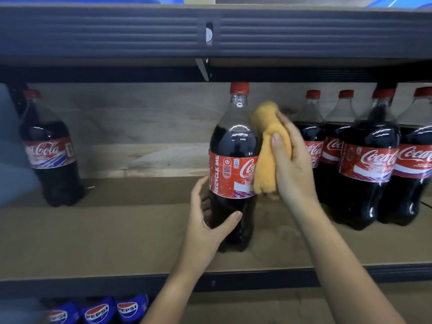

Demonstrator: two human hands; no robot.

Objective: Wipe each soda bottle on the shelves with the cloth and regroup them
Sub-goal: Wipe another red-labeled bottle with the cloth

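A large Coca-Cola bottle [233,164] with a red cap stands upright in the middle of the wooden shelf [117,235]. My left hand [208,220] grips its lower body, thumb across the front. My right hand [292,164] holds a bunched yellow cloth [266,155] against the bottle's right side, over the shoulder and label. Several more Coca-Cola bottles [369,164] stand grouped at the right of the same shelf. One lone Coca-Cola bottle [50,155] stands at the far left.
A dark metal beam [140,33] of the shelf above runs close over the bottle caps. Below the shelf's dark front edge [257,277], several Pepsi bottles [98,312] show at the lower left. Plywood backs the shelf.
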